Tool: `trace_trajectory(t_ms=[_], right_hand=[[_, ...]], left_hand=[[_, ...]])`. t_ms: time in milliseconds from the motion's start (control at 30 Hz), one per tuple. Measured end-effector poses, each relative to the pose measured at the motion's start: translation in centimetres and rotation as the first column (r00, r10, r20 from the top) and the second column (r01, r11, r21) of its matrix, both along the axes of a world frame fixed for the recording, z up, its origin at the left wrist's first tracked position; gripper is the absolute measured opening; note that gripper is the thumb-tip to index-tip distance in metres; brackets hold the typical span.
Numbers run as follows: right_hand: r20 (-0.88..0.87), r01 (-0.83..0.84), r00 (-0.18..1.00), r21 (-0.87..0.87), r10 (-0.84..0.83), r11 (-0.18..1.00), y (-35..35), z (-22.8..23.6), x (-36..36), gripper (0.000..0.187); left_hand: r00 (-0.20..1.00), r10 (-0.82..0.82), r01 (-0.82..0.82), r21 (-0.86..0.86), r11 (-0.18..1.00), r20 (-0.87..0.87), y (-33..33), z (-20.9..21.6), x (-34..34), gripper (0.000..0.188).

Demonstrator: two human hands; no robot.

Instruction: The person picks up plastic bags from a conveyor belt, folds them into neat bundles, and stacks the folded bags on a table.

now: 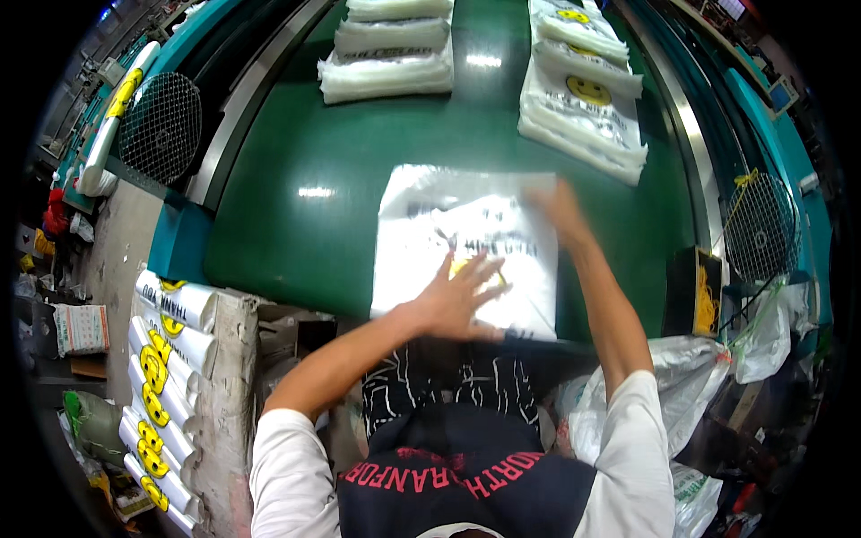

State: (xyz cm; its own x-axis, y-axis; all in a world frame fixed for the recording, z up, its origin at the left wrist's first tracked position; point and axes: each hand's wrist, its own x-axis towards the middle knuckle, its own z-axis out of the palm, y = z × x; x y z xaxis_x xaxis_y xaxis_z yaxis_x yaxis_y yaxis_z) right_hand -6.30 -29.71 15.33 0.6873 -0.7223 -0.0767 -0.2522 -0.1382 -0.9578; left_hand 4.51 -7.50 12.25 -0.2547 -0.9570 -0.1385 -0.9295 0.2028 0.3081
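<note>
A white plastic bag sheet (408, 260), printed in dark letters with a bit of yellow, lies flat at the near edge of the green belt (296, 242). I cannot tell whether it is one bag or a thin stack. My left hand (457, 296) rests on its lower middle, fingers spread over the print. My right hand (556, 208) is at the sheet's far right corner. Motion blur smears its fingers, so its grip does not show.
Bag stacks lie farther up the belt, at left (390, 76) and right (578, 112). Rolled smiley-printed bags (166, 386) line a ledge at lower left. Round wire guards, left (161, 128) and right (762, 226), flank the belt. Yellow cord (706, 296) sits in a box near my right arm.
</note>
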Motion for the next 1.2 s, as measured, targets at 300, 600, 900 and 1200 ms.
trace_trajectory(t_ms=[300,600,900,1200], right_hand=[[-0.291,-0.427,0.894,-0.785,0.341,0.450,5.1,-1.9,-7.5,0.030],[-0.707,-0.755,0.655,-0.609,0.265,0.243,11.6,0.5,-7.1,0.070],[-0.619,-0.512,0.775,-0.498,0.126,0.700,1.3,-2.7,-1.2,0.052],[-0.571,-0.442,0.742,-0.811,-0.351,0.384,-2.8,3.8,-9.7,0.014]], left_hand=[[0.970,0.057,0.011,-0.278,0.961,0.235,3.0,1.0,1.5,0.049],[0.900,0.108,-0.090,-0.064,0.994,0.422,5.8,2.9,1.6,0.092],[0.841,0.534,-0.526,-0.093,0.845,0.089,1.1,3.5,9.5,0.033],[0.931,0.363,-0.362,-0.203,0.910,-0.032,-3.0,2.0,7.7,0.055]])
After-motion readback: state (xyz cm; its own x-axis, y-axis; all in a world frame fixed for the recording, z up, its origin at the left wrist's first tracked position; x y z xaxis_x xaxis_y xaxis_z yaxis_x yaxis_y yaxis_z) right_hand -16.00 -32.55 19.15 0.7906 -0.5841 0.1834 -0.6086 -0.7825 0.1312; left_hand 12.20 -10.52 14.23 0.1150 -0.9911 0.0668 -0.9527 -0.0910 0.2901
